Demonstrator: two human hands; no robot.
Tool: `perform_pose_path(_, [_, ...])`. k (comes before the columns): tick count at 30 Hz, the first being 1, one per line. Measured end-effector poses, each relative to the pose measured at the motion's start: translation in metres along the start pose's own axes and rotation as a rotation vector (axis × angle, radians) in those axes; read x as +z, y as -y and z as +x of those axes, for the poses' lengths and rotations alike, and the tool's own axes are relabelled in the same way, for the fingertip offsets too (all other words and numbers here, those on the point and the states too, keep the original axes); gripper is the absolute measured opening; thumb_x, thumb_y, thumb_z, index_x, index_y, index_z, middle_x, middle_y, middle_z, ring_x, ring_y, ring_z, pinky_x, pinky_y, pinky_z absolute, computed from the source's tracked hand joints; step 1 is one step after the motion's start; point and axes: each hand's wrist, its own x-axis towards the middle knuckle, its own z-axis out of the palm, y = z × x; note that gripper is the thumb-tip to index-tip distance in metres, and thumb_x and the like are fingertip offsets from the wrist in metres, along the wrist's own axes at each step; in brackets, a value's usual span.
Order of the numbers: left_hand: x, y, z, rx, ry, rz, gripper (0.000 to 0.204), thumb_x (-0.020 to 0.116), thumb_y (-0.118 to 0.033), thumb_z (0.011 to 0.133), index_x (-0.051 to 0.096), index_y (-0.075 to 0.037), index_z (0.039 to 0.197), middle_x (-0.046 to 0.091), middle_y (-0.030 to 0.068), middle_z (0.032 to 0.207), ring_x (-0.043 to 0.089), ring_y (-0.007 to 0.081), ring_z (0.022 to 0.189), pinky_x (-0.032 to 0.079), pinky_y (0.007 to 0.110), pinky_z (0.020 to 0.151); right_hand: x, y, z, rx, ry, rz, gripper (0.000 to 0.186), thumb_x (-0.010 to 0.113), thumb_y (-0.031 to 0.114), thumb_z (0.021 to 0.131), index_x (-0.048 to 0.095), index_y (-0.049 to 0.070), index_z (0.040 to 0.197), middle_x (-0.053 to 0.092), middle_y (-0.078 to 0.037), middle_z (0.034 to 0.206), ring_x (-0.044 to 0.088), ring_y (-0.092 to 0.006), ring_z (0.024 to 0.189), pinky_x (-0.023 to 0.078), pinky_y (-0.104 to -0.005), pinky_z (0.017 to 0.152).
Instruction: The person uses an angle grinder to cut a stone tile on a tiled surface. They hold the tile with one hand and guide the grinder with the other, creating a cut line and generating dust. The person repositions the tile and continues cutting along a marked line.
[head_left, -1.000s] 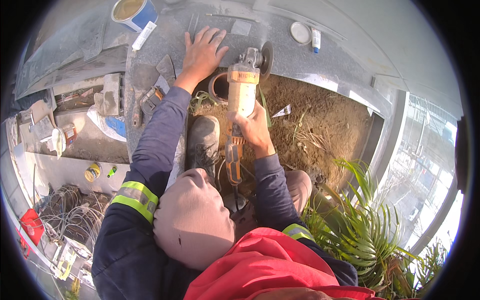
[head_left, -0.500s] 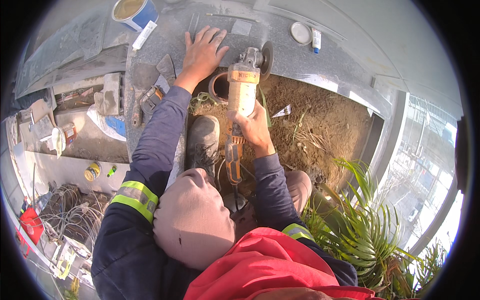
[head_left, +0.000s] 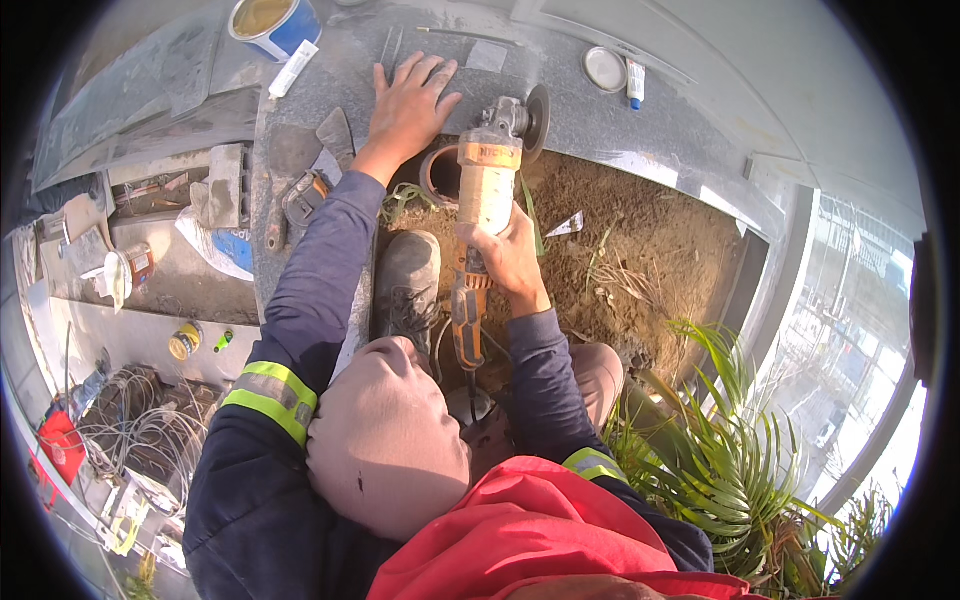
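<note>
My left hand point(head_left: 408, 115) lies flat, fingers spread, on the grey speckled stone slab point(head_left: 558, 110). My right hand point(head_left: 508, 255) grips the dusty yellow-orange angle grinder point(head_left: 485, 180) by its body. Its disc point(head_left: 538, 120) stands on edge at the slab, right of my left hand, with faint pale dust by it. Below the slab, a round pipe opening point(head_left: 430, 172) sits in dry soil point(head_left: 630, 230). A trowel point(head_left: 333, 135) and another tool point(head_left: 305, 200) lie left of my left arm.
A blue-and-white can point(head_left: 290, 40), white tubes point(head_left: 295, 68), point(head_left: 636, 85) and a round lid point(head_left: 605, 70) stand or lie on the slab. My boot point(head_left: 408, 280) is in the soil. Palm leaves point(head_left: 730, 450) are at lower right; tangled cables point(head_left: 150, 430) and rubble are at left.
My left hand and the grinder sit very slightly further right in the picture, along with the slab's items. A small blue-grey shape has appeared beside the red object at far left.
</note>
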Motion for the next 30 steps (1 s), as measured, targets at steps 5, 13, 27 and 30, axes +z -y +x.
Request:
perform_pose_path(5, [0.001,0.001,0.000,0.003,0.000,0.013,0.052,0.060,-0.044,0.104,0.058,-0.019,0.150,0.055,0.0038,0.150,0.041,0.0293,0.149,0.025,0.075,0.119,0.001,0.003,-0.003,0.019,-0.023,-0.027,0.053,0.079,0.024,0.079,0.063,-0.004,0.121,0.070,-0.006,0.106,0.065,-0.0135,0.091,0.054,-0.0307,0.083])
perform_pose_path(13, [0.003,0.002,0.000,0.003,-0.006,0.013,0.052,0.060,-0.045,0.104,0.058,-0.019,0.150,0.054,0.0039,0.150,0.041,0.0291,0.149,0.025,0.075,0.119,0.001,-0.001,-0.009,0.014,-0.015,-0.023,0.048,0.074,0.015,0.079,0.059,-0.009,0.118,0.071,-0.013,0.106,0.067,-0.0167,0.095,0.055,-0.0327,0.088])
perform_pose_path(27, [0.002,0.001,-0.001,0.006,-0.003,0.015,0.052,0.059,-0.045,0.105,0.058,-0.019,0.150,0.055,0.0037,0.150,0.041,0.0293,0.149,0.026,0.075,0.118,0.001,0.007,-0.005,0.017,-0.003,0.045,0.049,0.077,0.015,0.078,0.060,-0.009,0.118,0.071,-0.011,0.107,0.067,-0.0165,0.095,0.056,-0.0321,0.087])
perform_pose_path(30, [0.002,0.002,-0.002,0.006,-0.009,0.007,0.052,0.059,-0.044,0.105,0.058,-0.019,0.150,0.055,0.0037,0.150,0.041,0.0294,0.149,0.026,0.075,0.118,0.001,0.010,-0.005,0.053,0.001,0.020,0.051,0.078,0.016,0.078,0.060,-0.009,0.119,0.072,-0.012,0.108,0.067,-0.0162,0.094,0.056,-0.0319,0.087])
